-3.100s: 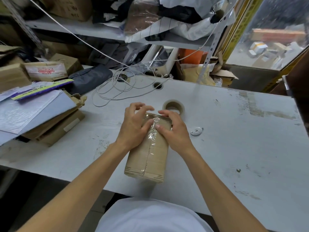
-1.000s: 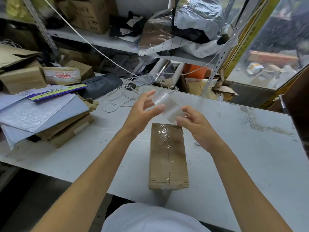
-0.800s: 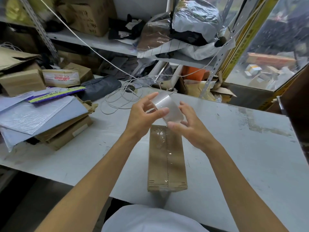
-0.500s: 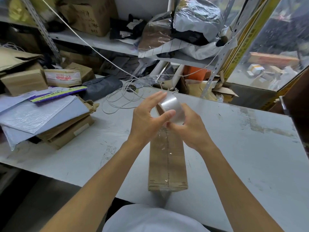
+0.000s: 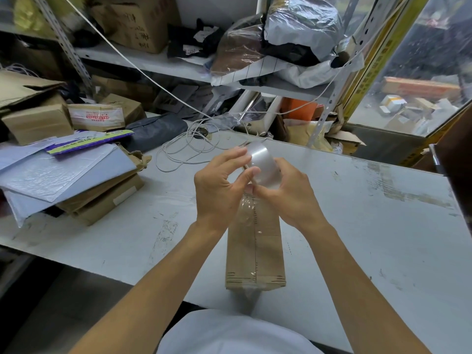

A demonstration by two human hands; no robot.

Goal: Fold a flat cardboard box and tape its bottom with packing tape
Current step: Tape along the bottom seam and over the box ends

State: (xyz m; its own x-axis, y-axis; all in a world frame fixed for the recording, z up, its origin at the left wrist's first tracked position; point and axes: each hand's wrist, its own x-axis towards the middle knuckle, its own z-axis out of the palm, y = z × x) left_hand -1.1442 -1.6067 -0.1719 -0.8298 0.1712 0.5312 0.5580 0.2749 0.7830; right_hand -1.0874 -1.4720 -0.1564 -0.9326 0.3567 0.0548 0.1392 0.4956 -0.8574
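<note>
Tabletop (image 5: 357,226): white, scuffed; cluttered shelves (image 5: 153,60) behind.
Cardboard box (image 5: 255,251): lies flat at the near edge, taped seam up, running from under both hands toward the person.
Tape roll (image 5: 263,164): clear, raised above the box's far end.
Left hand (image 5: 219,190): thumb and fingers pinching the roll's left side.
Right hand (image 5: 291,195): fingers curled round the roll's right side.

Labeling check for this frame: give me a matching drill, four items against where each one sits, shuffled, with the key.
Items:
1. tape roll
2. cardboard box
3. white cable coil
4. stack of mailers

Places:
A. left end of the table
B. lying on the table below both hands
C. held up between left hand and right hand
D. on the table, far side, beyond the hands

Pairs: 1-C, 2-B, 3-D, 4-A
</note>
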